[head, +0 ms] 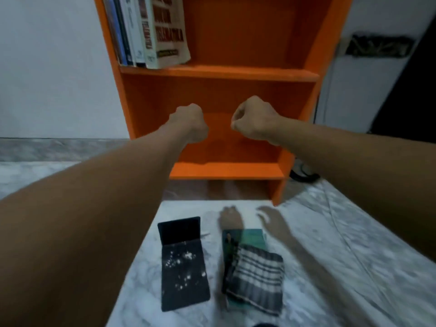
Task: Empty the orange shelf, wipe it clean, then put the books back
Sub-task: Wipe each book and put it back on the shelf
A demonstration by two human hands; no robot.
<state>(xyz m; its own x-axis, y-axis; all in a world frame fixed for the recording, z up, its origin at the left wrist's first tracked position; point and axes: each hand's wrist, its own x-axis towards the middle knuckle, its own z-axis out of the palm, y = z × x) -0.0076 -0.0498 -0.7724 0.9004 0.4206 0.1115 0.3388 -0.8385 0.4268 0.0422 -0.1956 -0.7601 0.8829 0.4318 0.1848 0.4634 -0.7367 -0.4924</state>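
Left hand (188, 121) and right hand (253, 119) are curled into fists, gripping nothing. Orange wooden bookshelf (219, 73): bay just beyond fingers is bare, upright paperbacks (151, 31) above-left. Below fingers on floor (318, 244): black speckled book (184, 263), teal book (247, 237) under folded checked cloth (254, 272). Likely 2 books left to return.

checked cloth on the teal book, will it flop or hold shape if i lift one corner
Probably floppy: the checked cloth lies folded in layers, so it would likely unfold and hang. It seems thin, so probably light. Resting on the teal book, it may slide off if pushed.
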